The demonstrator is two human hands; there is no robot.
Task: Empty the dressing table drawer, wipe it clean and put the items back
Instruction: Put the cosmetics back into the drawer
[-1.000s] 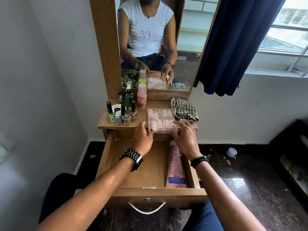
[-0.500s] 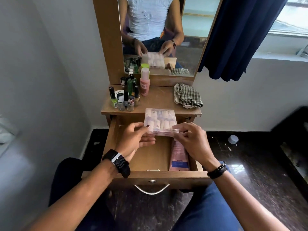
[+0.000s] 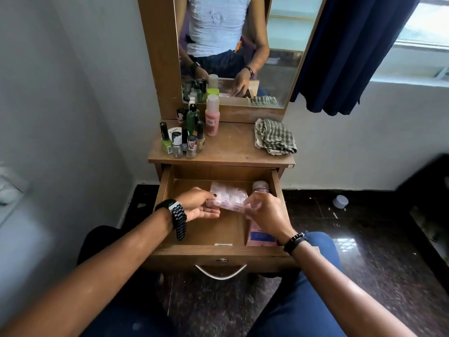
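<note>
Drawer with pink tube, clear box in both hands' grip

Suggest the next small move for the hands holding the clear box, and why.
Probably lower the clear box onto the bare drawer floor and release. Both hands, left and right, hold it inside the drawer, beside the pink tube.

Both forearms are reaching forward toward 12 o'clock, converging. Left hand is turning palm-up, thumb and fingers pinching at its 3 o'clock side. Right hand is facing knuckles-up, fingers curling and gripping toward 9 o'clock.
</note>
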